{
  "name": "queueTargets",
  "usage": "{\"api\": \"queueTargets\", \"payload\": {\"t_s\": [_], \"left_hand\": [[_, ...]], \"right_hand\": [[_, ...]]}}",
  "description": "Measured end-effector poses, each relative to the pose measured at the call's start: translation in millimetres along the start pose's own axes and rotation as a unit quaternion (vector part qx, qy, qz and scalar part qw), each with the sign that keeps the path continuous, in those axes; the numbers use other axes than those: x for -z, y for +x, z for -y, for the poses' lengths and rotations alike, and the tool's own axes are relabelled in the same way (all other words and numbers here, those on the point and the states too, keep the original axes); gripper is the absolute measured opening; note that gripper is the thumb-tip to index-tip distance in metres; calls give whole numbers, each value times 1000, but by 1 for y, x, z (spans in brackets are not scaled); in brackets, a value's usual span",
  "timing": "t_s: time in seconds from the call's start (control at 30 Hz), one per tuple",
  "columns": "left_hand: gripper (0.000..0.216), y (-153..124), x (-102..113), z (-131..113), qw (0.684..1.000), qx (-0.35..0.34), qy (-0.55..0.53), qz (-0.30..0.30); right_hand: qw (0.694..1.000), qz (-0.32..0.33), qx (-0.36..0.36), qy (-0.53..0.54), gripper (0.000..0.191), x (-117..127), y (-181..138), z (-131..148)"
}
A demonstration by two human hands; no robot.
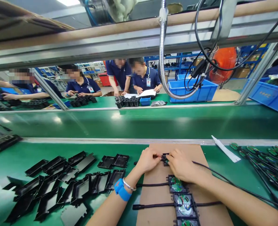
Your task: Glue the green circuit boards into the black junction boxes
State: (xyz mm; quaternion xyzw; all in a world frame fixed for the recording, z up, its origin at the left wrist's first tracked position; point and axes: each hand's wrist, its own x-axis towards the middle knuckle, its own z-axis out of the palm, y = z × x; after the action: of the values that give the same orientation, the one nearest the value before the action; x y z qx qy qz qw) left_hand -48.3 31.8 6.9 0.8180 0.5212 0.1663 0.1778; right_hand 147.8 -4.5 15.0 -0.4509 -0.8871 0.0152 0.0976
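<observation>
At the far end of the cardboard sheet, a small black plastic housing (165, 159) lies between my two hands. My left hand (149, 160), with a blue wrist strap, pinches at its left edge; the fingertips are partly hidden. Curled fingers of my right hand (180, 164) press on the housing from the right and cover part of it. A black cable (201, 164) runs out to the right from under that hand. Nearer to me sit a housing with a green circuit board (176, 184) and another with a wired board (186, 205), each with cables.
Many empty black housings (79, 190) spread across the left of the green bench. On the right lie a white tube (226, 149) and a pile of cabled circuit boards (266, 166). A flexible metal conduit (161, 53) hangs ahead. Several co-workers are at the far bench, near a blue bin (188, 92).
</observation>
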Motion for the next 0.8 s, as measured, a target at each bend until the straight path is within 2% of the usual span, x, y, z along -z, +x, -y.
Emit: {"api": "queueTargets", "payload": {"t_s": [0.13, 0.27, 0.4, 0.47, 0.57, 0.63, 0.67, 0.7, 0.73, 0.77, 0.8], "left_hand": [[14, 1, -12, 4, 999, -4, -33, 18], [14, 5, -15, 7, 998, -13, -48, 39], [16, 9, -7, 0, 998, -15, -32, 52], [13, -4, 1, -10, 999, -17, -22, 43], [15, -56, 11, -30, 999, -33, -24, 29], [19, -106, 13, -43, 993, -76, -48, 80], [37, -131, 13, -48, 983, -115, -69, 123], [62, -153, 10, -53, 978, -126, -65, 152], [75, -172, 6, -57, 980, -117, -44, 154], [74, -187, 1, -61, 982, -98, -27, 157], [63, -197, -5, -64, 984, -77, -10, 157]], "right_hand": [[999, 26, 11, -32, 32, -12, 6, 25], [995, 60, 70, -30, 31, -17, 15, 25], [995, 67, 71, -20, 31, -8, 25, 17], [997, 61, 54, -13, 33, 6, 15, 11], [999, 36, 26, 7, 37, 33, -33, 8], [997, 30, 18, 64, 34, 50, -83, 13], [992, 55, 25, 108, 30, 55, -109, 17], [986, 91, 17, 138, 26, 57, -135, 22], [981, 115, -4, 156, 33, 56, -158, 27], [979, 122, -27, 159, 40, 53, -178, 32], [978, 126, -45, 158, 41, 47, -194, 37]]}}
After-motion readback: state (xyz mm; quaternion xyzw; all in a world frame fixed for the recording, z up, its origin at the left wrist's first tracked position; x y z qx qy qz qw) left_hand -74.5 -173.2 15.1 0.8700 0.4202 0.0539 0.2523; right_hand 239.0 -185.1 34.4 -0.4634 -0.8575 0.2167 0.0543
